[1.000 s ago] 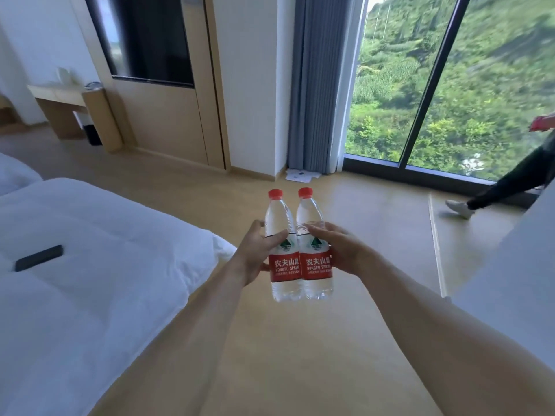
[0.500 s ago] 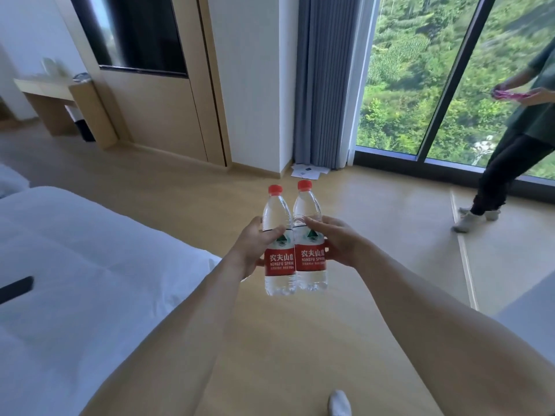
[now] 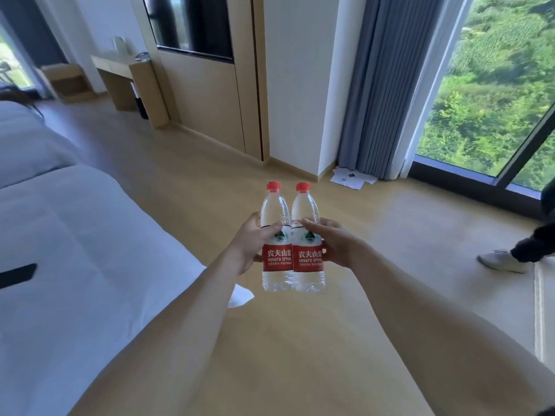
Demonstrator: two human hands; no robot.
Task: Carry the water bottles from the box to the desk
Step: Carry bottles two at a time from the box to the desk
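Since half a second ago the view has swung left: the bench (image 3: 120,60) by the far wall now sits nearer the middle, and the other person is down to a leg and shoe (image 3: 501,261) at the right edge. Both bottles remain upright, side by side and touching, above the wooden floor (image 3: 390,235). Left hand (image 3: 249,246) grips the left bottle (image 3: 276,238), fingers curled around it; right hand (image 3: 338,246) grips the right bottle (image 3: 307,238) likewise. The bed (image 3: 75,250) lies left.
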